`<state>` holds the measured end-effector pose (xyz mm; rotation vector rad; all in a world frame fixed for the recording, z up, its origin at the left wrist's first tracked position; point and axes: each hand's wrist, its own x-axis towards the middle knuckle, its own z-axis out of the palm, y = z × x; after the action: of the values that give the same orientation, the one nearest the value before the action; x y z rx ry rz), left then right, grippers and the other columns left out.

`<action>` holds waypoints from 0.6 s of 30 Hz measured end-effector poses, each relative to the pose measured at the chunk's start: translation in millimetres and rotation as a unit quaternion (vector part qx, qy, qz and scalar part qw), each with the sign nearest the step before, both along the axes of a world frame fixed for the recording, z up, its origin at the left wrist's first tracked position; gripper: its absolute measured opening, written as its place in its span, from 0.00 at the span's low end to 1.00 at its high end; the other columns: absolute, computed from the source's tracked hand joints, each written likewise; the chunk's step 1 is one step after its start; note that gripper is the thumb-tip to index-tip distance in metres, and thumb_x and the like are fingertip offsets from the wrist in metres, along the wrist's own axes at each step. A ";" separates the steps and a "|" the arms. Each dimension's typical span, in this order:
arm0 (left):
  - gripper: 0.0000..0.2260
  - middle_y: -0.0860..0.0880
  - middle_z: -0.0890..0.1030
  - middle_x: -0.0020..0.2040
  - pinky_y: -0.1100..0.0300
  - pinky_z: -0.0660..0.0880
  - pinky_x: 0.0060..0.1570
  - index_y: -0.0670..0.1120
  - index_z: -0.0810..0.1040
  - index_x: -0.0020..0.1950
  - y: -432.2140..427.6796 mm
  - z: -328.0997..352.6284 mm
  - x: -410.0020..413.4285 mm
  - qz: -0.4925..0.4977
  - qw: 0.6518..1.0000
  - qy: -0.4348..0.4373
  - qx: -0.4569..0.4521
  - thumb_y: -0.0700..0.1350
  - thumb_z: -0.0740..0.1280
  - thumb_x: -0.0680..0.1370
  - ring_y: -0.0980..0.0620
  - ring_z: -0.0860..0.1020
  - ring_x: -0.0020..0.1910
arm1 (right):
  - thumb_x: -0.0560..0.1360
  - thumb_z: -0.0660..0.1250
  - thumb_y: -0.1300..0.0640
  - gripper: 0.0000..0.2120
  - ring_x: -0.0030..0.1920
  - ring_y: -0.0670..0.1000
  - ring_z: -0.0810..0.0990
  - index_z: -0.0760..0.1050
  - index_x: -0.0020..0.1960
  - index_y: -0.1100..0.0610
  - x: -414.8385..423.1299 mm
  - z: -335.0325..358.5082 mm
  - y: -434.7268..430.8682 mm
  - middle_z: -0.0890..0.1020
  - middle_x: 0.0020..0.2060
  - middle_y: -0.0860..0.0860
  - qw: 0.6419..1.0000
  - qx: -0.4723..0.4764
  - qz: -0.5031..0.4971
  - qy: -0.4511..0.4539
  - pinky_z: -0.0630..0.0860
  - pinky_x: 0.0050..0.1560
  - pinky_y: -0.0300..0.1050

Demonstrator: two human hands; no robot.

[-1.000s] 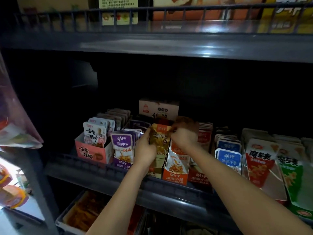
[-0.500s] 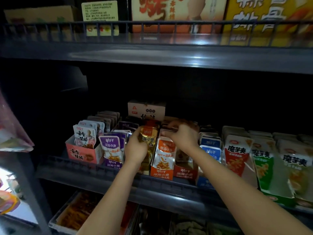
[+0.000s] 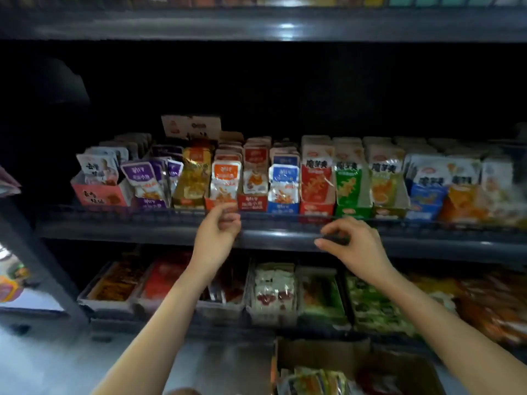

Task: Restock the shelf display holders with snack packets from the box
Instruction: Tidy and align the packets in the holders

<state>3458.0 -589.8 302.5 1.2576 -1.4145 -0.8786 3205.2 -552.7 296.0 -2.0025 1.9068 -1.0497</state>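
Note:
A row of display holders with snack packets fills the middle shelf (image 3: 273, 238). Among them stand gold packets (image 3: 195, 178), orange packets (image 3: 225, 178), red packets (image 3: 255, 172) and blue packets (image 3: 284, 181). My left hand (image 3: 217, 232) hangs in front of the shelf rail below the orange holder, fingers loosely curled, holding nothing. My right hand (image 3: 350, 243) hovers at the rail further right, fingers relaxed and empty. A cardboard box (image 3: 322, 354) with loose snack packets (image 3: 313, 382) sits on the floor at the bottom.
Red, green and yellow packet holders (image 3: 350, 178) continue to the right. A lower shelf carries trays of packaged snacks (image 3: 273, 292). A dark shelf upright (image 3: 37, 260) stands at left. The upper shelf (image 3: 285, 27) overhangs.
Both hands have let go of the packets in the gold and orange holders and drawn back and down to the shelf rail. The view has pulled away, showing the lower shelf and the box.

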 end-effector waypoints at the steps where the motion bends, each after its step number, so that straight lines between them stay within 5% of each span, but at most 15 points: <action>1: 0.11 0.51 0.77 0.46 0.49 0.75 0.58 0.49 0.74 0.57 10.2 -8.7 -8.0 -0.014 1.000 -0.005 0.004 0.36 0.64 0.78 0.54 0.77 0.47 | 0.67 0.75 0.45 0.10 0.48 0.47 0.77 0.78 0.45 0.44 -11.0 -11.2 15.2 0.79 0.43 0.42 1.000 0.019 -0.008 0.005 0.73 0.53 0.52; 7: 0.10 0.52 0.78 0.42 0.56 0.75 0.49 0.53 0.76 0.51 66.0 -82.2 -58.9 -0.094 0.992 -0.061 0.052 0.37 0.65 0.78 0.53 0.77 0.44 | 0.70 0.73 0.48 0.07 0.49 0.45 0.77 0.80 0.46 0.48 -75.0 -92.5 103.3 0.79 0.45 0.43 0.989 0.135 -0.050 -0.027 0.74 0.53 0.46; 11: 0.08 0.50 0.79 0.48 0.65 0.73 0.49 0.47 0.77 0.58 104.9 -150.4 -86.0 -0.151 0.973 -0.142 0.104 0.40 0.65 0.79 0.53 0.78 0.49 | 0.70 0.74 0.51 0.06 0.48 0.47 0.79 0.77 0.42 0.47 -104.6 -168.8 153.0 0.81 0.45 0.46 0.960 0.238 -0.119 -0.087 0.76 0.51 0.46; 14: 0.11 0.52 0.79 0.53 0.63 0.71 0.47 0.48 0.75 0.61 131.5 -204.4 -95.4 -0.141 0.955 -0.223 0.134 0.41 0.64 0.79 0.52 0.77 0.53 | 0.70 0.74 0.51 0.07 0.47 0.50 0.80 0.76 0.42 0.47 -116.6 -231.4 180.8 0.82 0.43 0.48 0.929 0.306 -0.157 -0.138 0.77 0.50 0.47; 18: 0.14 0.47 0.77 0.60 0.54 0.73 0.47 0.47 0.75 0.64 155.1 -265.2 -94.4 -0.101 0.930 -0.321 0.146 0.43 0.64 0.79 0.43 0.76 0.56 | 0.73 0.71 0.49 0.12 0.47 0.49 0.80 0.77 0.53 0.53 -119.2 -303.4 208.7 0.81 0.48 0.48 0.894 0.380 -0.182 -0.153 0.75 0.49 0.44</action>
<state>3363.6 -434.7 37.4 1.7517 -2.0074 -0.8758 3086.0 -344.0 -7.4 -1.0172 2.0946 -0.4911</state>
